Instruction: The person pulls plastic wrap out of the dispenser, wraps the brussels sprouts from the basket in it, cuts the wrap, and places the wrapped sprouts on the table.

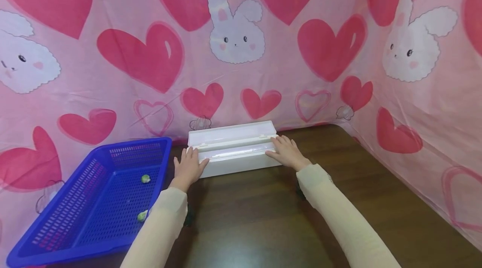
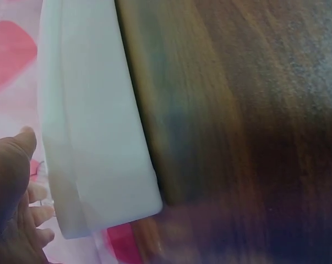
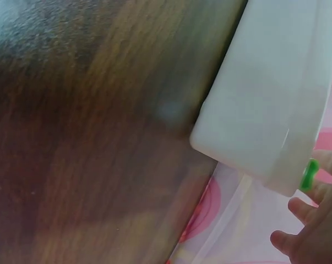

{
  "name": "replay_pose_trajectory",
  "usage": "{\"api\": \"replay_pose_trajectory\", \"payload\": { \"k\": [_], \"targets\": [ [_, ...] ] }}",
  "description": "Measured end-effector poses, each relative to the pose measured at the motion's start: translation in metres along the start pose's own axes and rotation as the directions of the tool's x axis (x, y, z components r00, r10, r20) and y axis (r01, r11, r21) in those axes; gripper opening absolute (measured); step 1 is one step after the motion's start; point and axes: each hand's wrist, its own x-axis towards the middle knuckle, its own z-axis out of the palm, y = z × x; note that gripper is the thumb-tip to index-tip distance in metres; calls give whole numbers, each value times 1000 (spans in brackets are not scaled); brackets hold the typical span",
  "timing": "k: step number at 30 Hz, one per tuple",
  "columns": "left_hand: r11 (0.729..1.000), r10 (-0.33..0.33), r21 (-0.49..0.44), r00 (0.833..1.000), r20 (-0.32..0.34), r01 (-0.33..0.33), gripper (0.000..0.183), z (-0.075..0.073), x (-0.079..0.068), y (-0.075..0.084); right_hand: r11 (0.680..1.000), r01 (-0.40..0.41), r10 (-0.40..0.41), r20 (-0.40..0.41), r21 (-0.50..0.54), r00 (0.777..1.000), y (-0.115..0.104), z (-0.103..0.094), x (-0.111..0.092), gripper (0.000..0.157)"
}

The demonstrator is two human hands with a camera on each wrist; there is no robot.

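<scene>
A long white box (image 1: 237, 165), which looks like a cling film dispenser, stands at the back of the brown table with its lid (image 1: 233, 132) raised. Shiny clear material shows inside the box's opening. My left hand (image 1: 187, 168) is at the left end, fingers spread and thumb by the front rim. At the right end, my right hand (image 1: 288, 153) has its fingertips by the lid's edge and its thumb over the opening. In the right wrist view, a small green piece (image 3: 309, 175) sticks out from the box's end, near the fingers.
A blue perforated basket (image 1: 164, 167) stands to the left, holding two small pale-green pieces, one farther back (image 1: 145, 179) and one nearer (image 1: 142, 216). Pink cloth (image 1: 278, 71) with hearts and rabbits hangs behind and at the right of the table (image 1: 241, 217).
</scene>
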Motion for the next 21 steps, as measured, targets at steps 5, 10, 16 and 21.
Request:
{"api": "replay_pose_trajectory", "payload": {
  "k": [5,10,16,21],
  "targets": [
    [1000,-1,11,1000,-30,2,64,2,-2,-2,1000,10,-10,-28,15,1000,3,2,-2,62],
    [1000,4,8,996,-85,-4,54,4,-4,-4,999,35,-33,-70,27,997,9,5,-3,58],
    [999,40,14,984,-173,-38,43,7,-7,-5,995,67,-57,-128,74,990,13,7,-4,50],
    [998,61,15,960,-271,-60,34,8,-9,-4,993,85,-71,-166,79,983,15,10,-5,42]
  ]
}}
